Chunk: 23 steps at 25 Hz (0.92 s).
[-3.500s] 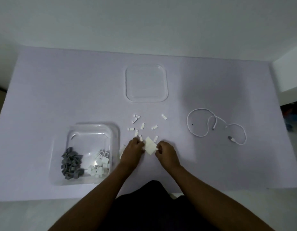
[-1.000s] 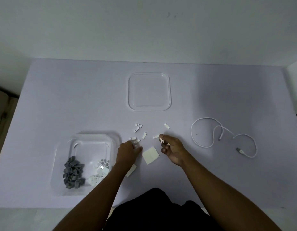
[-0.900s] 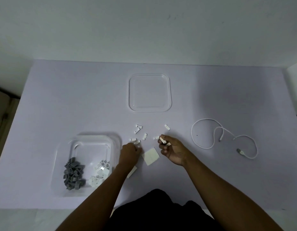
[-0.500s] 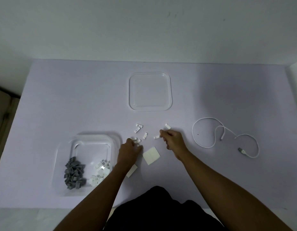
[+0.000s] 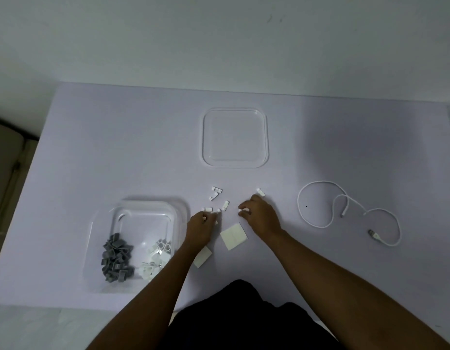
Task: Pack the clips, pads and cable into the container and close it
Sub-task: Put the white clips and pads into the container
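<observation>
A clear container (image 5: 148, 210) at the front left holds a heap of grey clips (image 5: 115, 261) and white clips (image 5: 155, 258). Several small white clips (image 5: 216, 193) lie loose on the table past my hands. My left hand (image 5: 202, 227) is curled over some of them, a white clip showing at its fingertips. My right hand (image 5: 259, 215) pinches a white clip (image 5: 244, 210) on the table. A white pad (image 5: 234, 236) lies between my hands and another pad (image 5: 202, 256) is partly under my left forearm. The white cable (image 5: 345, 213) lies coiled at the right.
The clear square lid (image 5: 234, 138) lies flat at the middle back of the lilac table (image 5: 118, 147). One more white clip (image 5: 260, 192) sits just past my right hand. A white wall rises behind the table; dark floor shows at the far left.
Both hands let go of the white pad, which now lies between them. My right hand moved up and right to the loose clips; my left hand shifted onto the clips beside the container.
</observation>
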Available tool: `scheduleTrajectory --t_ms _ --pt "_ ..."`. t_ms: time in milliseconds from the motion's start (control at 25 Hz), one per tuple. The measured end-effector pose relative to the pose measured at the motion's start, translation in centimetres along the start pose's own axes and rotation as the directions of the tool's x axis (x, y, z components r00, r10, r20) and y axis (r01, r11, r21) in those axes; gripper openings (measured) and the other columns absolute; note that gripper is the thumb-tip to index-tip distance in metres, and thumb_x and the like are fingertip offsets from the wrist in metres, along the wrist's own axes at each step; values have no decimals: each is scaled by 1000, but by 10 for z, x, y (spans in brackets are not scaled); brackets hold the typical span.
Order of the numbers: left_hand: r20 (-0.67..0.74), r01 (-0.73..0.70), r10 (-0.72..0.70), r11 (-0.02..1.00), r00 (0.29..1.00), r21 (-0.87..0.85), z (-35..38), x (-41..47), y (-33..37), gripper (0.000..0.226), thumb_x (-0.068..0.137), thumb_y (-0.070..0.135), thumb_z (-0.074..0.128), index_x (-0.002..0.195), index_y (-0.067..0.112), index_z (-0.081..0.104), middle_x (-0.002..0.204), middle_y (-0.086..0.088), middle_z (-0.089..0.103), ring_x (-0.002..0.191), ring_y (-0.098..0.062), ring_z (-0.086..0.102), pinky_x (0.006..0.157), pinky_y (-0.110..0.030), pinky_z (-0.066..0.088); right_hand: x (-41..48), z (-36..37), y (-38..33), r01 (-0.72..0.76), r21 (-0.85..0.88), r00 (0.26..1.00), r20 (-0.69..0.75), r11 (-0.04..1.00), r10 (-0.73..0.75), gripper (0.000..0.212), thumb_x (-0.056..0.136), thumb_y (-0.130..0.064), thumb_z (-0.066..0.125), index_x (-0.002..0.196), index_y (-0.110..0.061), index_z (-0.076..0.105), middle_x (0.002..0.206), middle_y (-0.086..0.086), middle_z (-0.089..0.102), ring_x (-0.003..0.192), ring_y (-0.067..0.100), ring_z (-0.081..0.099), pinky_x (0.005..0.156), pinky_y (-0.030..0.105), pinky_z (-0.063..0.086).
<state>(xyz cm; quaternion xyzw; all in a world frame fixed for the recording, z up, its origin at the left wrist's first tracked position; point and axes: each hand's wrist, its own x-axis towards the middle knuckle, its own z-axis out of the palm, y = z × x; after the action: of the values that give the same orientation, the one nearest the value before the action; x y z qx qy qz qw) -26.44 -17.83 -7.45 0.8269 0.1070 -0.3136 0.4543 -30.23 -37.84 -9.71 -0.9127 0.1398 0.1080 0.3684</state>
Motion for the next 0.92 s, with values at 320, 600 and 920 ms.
scheduleTrajectory --t_ms 320,600,920 --pt "289 429 -320 603 902 -673 -14 -8 17 25 80 0 33 80 8 56 55 -4 51 41 -14 46 35 -18 31 -2 -21 -16 -430 884 845 323 183 426 14 84 -12 59 72 -6 63 70 7 53 58 17 45 54 27 35" --pt "286 437 -332 729 899 -527 -18 0 21 23 84 17 46 62 19 40 51 4 28 41 -11 21 39 -20 15 -6 -44 -7 -334 942 814 307 -36 494 27 88 -19 49 63 -9 52 63 8 51 52 19 47 49 26 39" --pt "-109 -96 131 955 985 281 -13 6 13 16 91 29 63 102 20 58 93 -1 67 84 -22 61 70 -26 39 18 -27 11 -276 426 871 -268 862 412 21 81 -20 80 100 -12 73 94 -5 70 82 11 65 75 23 49"
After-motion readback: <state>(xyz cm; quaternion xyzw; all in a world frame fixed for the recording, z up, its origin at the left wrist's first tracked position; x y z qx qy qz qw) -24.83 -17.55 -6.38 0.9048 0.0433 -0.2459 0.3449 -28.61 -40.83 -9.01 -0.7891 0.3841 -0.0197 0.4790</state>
